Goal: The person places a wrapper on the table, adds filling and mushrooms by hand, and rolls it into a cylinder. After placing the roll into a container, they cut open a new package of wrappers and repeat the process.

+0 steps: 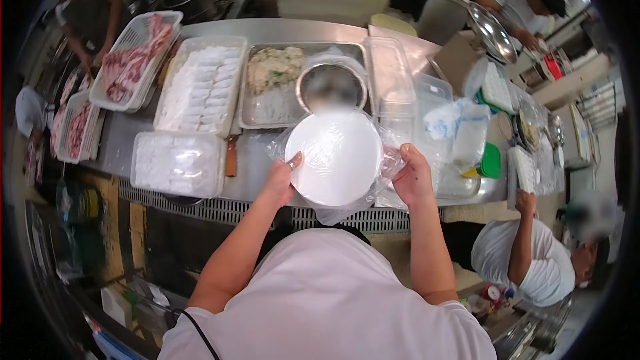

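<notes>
A round white plate point(333, 160), with clear plastic film point(337, 213) over and around it, is held up at the table's front edge. My left hand point(281, 180) grips its left rim, thumb on top. On the right, my right hand point(412, 175) is closed on the loose film beside the plate. Just behind the plate is a round metal bowl point(307, 87), its inside blurred. It rests on a metal tray point(250, 120) that also holds a pale minced mixture point(275, 67) with green bits.
Left are a tub of white wrapped rolls point(200, 87), a lidded white container point(179, 163), a brown-handled tool point(231, 157) and baskets of raw meat point(133, 60). Right are clear containers point(393, 80), plastic bags point(460, 130) and a green lid point(491, 160). Co-workers stand at both sides.
</notes>
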Available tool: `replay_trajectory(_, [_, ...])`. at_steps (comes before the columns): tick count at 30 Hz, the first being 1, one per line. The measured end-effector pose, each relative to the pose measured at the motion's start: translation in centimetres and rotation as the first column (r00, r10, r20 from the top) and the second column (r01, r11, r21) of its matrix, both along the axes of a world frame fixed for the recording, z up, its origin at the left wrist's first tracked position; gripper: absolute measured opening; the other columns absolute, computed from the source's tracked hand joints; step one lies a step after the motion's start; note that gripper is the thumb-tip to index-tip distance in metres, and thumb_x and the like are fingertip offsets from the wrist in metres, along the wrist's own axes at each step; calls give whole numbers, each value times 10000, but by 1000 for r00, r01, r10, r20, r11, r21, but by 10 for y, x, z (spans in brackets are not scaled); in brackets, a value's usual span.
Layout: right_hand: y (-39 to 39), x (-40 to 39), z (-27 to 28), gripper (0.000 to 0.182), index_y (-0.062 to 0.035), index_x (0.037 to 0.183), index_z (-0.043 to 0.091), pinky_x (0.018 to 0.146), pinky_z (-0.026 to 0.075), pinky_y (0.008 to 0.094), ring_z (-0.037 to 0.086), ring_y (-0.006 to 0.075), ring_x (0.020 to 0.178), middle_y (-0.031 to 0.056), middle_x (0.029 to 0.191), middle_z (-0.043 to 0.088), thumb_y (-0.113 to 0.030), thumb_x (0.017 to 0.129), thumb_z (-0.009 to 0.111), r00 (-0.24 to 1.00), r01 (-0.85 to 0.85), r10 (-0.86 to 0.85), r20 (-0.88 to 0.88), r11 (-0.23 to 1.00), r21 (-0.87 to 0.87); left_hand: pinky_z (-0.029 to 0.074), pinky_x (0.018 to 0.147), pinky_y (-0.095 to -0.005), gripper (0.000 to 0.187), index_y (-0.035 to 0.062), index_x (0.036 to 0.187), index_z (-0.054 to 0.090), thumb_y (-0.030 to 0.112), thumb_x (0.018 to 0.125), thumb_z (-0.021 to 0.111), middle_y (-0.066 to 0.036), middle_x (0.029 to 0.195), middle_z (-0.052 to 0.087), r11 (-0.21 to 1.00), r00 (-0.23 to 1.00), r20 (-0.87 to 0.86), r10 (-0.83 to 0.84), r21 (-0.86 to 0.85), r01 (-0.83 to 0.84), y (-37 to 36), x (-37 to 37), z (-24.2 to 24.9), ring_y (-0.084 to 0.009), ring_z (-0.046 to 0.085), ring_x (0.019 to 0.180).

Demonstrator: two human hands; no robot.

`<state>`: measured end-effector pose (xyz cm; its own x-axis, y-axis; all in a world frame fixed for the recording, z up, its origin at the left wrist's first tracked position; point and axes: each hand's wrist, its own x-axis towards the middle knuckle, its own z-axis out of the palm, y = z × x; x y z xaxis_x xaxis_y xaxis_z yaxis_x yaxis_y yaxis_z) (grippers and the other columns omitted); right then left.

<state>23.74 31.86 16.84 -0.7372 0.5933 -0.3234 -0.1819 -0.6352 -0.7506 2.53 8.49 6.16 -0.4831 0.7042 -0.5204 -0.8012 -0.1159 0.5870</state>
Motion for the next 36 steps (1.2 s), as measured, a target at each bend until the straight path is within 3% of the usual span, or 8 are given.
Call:
replay_trajectory(13, [-22, -28, -37, 148, -13, 1160, 612, 673, 646, 376, 785, 265, 795, 173, 996, 784, -82, 1035, 648, 831, -282, 80, 550, 913, 294, 604, 1003, -422, 447, -65, 1451, 592, 210, 1110, 678, -161, 1309, 739, 983, 991, -115, 75, -161, -93, -55, -13, -25, -269, 739, 1163])
replay_trajectory(17, [-18, -14, -12, 514, 47, 1461, 573, 714, 614, 373, 763, 239, 791, 166, 982, 769, -70, 973, 686, 740, -398, 135, 658, 877, 268, 586, 932, -363, 399, -69, 1376, 661, 197, 1085, 720, -128, 1209, 762, 985, 973, -231, -24, -172, -17, -35, -24, -12, -214, 733, 1056])
replay_trajectory(21, [-13, 5, -10, 495, 99, 1373, 670, 785, 581, 344, 743, 194, 854, 168, 1083, 782, -137, 959, 805, 686, -555, 259, 680, 791, 258, 604, 929, -363, 401, -69, 1374, 672, 205, 1087, 724, -129, 1206, 771, 948, 903, -320, -286, -230, 218, -2, -33, 9, -216, 747, 1057])
replay_trajectory(25, [-23, 22, -27, 411, 88, 1278, 720, 920, 599, 380, 753, 213, 1041, 135, 1138, 792, -109, 937, 837, 845, -209, 103, 526, 967, 146, 619, 921, -382, 407, -25, 1393, 674, 253, 1098, 712, -118, 1204, 781, 891, 859, -252, -446, -216, 399, 40, -19, 34, -210, 764, 1030])
replay_trajectory(28, [-20, 41, -32, 472, 88, 1371, 654, 966, 610, 415, 756, 258, 1110, 162, 1232, 774, -115, 967, 792, 904, 77, -112, 413, 992, 101, 626, 908, -400, 368, 32, 1361, 688, 307, 1117, 679, -103, 1181, 788, 956, 954, 109, -279, 130, 264, 52, -11, 16, -222, 776, 1014])
replay_trajectory(31, [-18, 58, -42, 466, 66, 1424, 615, 1034, 602, 441, 745, 289, 1158, 166, 1292, 749, -128, 1021, 744, 914, 288, -277, 297, 958, 8, 627, 898, -412, 320, 55, 1315, 688, 317, 1137, 639, -93, 1157, 784, 673, 651, 405, -642, 704, 226, 43, 4, -38, -233, 776, 1004])
replay_trajectory(32, [-16, 63, -49, 458, 60, 1429, 611, 1056, 594, 447, 737, 291, 1180, 160, 1302, 744, -126, 1032, 738, 910, 337, -319, 266, 941, -23, 617, 897, -400, 277, 54, 1279, 690, 288, 1142, 632, -75, 1115, 773, 813, 855, 88, -511, 372, 448, 35, 23, -21, -218, 760, 995])
replay_trajectory(36, [-18, 77, -67, 445, 28, 1470, 574, 1124, 560, 465, 701, 292, 1257, 147, 1362, 711, -123, 1073, 708, 868, 483, -454, 201, 866, -128, 627, 841, -388, 219, 31, 1271, 697, 176, 1113, 651, -105, 1150, 786, 889, 900, 27, -436, -146, 435, 62, 66, -1, -230, 772, 938])
